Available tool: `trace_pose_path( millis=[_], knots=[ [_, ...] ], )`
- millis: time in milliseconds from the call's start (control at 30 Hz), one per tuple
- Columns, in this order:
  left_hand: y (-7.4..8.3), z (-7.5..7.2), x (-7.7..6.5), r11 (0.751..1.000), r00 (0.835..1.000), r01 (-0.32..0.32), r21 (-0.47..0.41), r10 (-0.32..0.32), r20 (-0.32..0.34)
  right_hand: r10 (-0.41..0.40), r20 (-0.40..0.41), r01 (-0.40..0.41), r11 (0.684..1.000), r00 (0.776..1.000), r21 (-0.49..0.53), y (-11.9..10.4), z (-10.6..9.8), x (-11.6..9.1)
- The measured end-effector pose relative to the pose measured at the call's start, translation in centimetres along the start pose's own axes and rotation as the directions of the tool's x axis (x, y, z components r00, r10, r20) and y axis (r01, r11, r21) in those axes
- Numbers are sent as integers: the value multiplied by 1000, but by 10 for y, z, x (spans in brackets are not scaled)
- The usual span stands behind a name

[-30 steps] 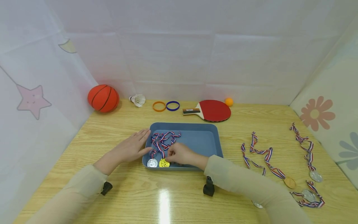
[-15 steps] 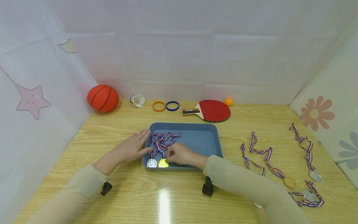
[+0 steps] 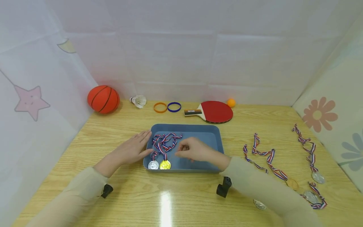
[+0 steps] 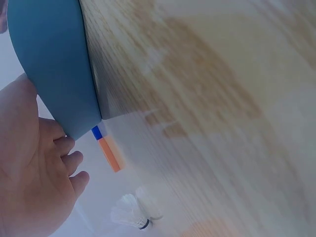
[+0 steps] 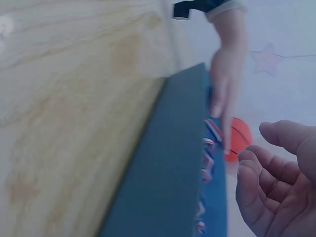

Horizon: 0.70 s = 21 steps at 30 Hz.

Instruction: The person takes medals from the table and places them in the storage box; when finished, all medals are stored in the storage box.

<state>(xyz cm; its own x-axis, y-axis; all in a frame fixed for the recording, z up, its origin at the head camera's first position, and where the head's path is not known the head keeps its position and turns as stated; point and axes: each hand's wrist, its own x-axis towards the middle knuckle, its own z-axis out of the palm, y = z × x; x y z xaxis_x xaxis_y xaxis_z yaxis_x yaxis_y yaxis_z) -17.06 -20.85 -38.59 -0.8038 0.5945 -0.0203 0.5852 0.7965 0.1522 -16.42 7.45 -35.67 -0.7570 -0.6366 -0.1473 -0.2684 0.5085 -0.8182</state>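
In the head view a blue-grey tray (image 3: 198, 127) stands on the table with two medals at its left end: a silver medal (image 3: 153, 165) and, to its right, a gold medal (image 3: 165, 164). Their striped ribbons (image 3: 167, 142) lie tangled behind them. My left hand (image 3: 133, 149) rests on the tray's left rim, fingers straight, thumb over the inside. Above the middle of the tray is my right hand (image 3: 195, 150), its fingers loosely bent. In the right wrist view a gap shows between the right thumb and fingers (image 5: 252, 192), with nothing held.
More ribboned medals lie at the right: a gold one (image 3: 292, 183), silver ones (image 3: 318, 177) and one near my right sleeve (image 3: 259, 204). Along the back are a small basketball (image 3: 103, 99), a shuttlecock (image 3: 138, 101), two wristbands (image 3: 174, 107), a table-tennis bat (image 3: 216, 112) and an orange ball (image 3: 231, 102).
My right hand has let go of the gold medal and moved right, away from it. The medal stays flat beside the silver one. My left hand keeps its place on the rim.
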Motion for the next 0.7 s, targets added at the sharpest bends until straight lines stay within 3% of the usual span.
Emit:
trace_pose_path(
  millis=[233,433,700],
  knots=[
    [-1,1,1,1000,1000,2,-3,-2,8,-97,-126,98,995,987,-1,5,-44,-37],
    [0,0,2,1000,1000,1,-5,-1,6,11,-210,-1,999,978,49,17,-71,-75],
    [0,0,1,1000,1000,-6,2,6,0,83,-273,-78,996,958,30,45,-86,-124]
  ],
)
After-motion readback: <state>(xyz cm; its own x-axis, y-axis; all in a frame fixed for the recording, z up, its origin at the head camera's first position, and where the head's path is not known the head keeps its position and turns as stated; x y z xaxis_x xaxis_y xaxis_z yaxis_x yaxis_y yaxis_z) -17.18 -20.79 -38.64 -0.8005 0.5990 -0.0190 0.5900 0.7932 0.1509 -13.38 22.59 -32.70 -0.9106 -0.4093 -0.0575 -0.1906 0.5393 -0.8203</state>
